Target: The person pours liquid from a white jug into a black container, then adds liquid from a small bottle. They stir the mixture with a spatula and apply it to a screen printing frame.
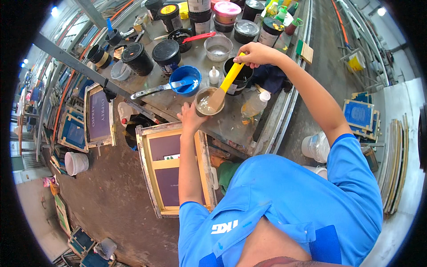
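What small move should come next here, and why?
Probably a slow stir with the yellow-handled spatula, tip low inside the cup. The right hand already grips its handle, the broad blade slants into the cup, and the left hand holds the cup's near side, which should help steady it.

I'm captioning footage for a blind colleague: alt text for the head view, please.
Seen from above, the left hand steadies a cup while the right hand holds a yellow-handled spatula in it. On the grey worktable around them stand a blue bowl, black tubs and a clear bottle.
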The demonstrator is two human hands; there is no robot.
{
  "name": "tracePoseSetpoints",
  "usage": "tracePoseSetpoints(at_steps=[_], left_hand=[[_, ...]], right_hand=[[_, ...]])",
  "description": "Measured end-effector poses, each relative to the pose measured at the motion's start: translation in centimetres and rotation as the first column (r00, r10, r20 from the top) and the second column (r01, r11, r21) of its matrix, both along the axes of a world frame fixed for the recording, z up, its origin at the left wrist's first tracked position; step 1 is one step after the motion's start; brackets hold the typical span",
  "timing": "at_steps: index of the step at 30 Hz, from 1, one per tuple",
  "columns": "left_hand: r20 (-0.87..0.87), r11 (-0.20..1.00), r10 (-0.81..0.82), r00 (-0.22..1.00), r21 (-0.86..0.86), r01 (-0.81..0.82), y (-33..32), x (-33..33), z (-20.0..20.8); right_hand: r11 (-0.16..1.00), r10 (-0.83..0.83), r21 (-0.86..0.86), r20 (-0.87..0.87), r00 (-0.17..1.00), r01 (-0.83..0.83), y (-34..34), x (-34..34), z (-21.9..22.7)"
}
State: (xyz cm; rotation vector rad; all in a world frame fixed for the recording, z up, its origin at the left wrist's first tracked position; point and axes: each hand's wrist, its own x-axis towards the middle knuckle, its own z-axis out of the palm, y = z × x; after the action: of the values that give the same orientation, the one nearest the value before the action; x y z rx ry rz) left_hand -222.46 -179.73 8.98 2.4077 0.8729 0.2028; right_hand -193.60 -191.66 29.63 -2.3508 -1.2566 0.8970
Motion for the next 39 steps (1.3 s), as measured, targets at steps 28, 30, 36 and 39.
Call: tracePoseSetpoints(at_steps=[28,30,36,39], left_hand=[[0.300,0.631,0.775,0.556,-0.408,-0.660,-28.1,-18.7,2.2],[0.218,0.549,0.830,0.513,-0.480,-0.684,-33.9,-18.6,2.9],[-0.037,0.516,0.819,0.573,-0.391,-0.763,-45.9,-20.5,3.0],[-0.067,0.362,0.903,0.425,-0.415,-0.835,-50.9,-22.1,0.0]], right_hand=[[0.832,-0.267,0.491,-0.054,0.962,0.258,-20.6,0.1,-4.6],[0.602,-0.105,0.772,-0.175,0.979,0.202,-19.9,0.0,-4.1],[-0.278,0.659,0.941,0.333,0.674,-0.193,-14.7,-12.1,7.0],[-0.515,0.703,0.850,0.495,0.510,-0.116,-15.1,-15.7,10.2]])
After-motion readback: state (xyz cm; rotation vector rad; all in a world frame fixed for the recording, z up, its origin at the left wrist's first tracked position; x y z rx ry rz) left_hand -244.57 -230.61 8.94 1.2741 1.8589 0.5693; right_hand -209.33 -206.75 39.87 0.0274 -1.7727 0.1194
